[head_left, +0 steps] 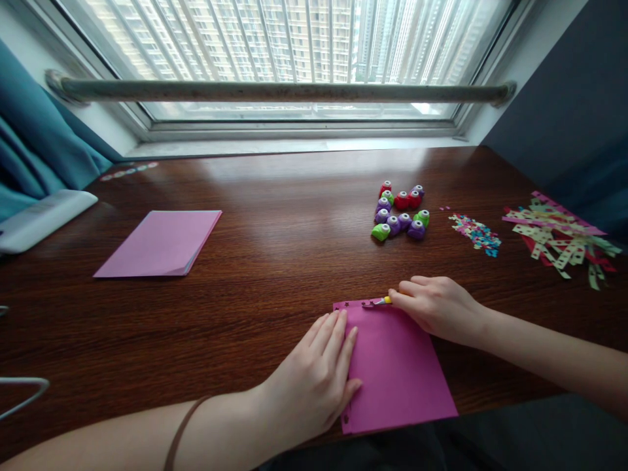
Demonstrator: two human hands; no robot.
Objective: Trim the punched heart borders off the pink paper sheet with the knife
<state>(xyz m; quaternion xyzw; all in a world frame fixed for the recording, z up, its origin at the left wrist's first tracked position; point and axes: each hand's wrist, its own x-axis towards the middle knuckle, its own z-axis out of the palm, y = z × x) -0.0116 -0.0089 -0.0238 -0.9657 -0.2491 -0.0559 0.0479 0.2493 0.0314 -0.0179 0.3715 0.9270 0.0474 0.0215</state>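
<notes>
A magenta sheet of paper [397, 373] lies at the table's front edge, with small star-shaped holes along its top and left borders. My left hand [316, 373] rests flat on its left side, fingers stretched out and pressing it down. At the top border, my right hand [432, 304] is closed around a small yellow-handled cutting tool [386, 300]. Its thin metal blade points left and touches the punched border. Most of the handle is hidden in my fingers, so I cannot tell whether it is scissors or a knife.
Several small red, green and purple craft punches [403, 221] stand beyond the sheet. To their right are a heap of tiny paper cutouts [475, 234] and a pile of punched paper strips [564, 232]. Pink paper [161, 242] is stacked on the left, near a white device [46, 219].
</notes>
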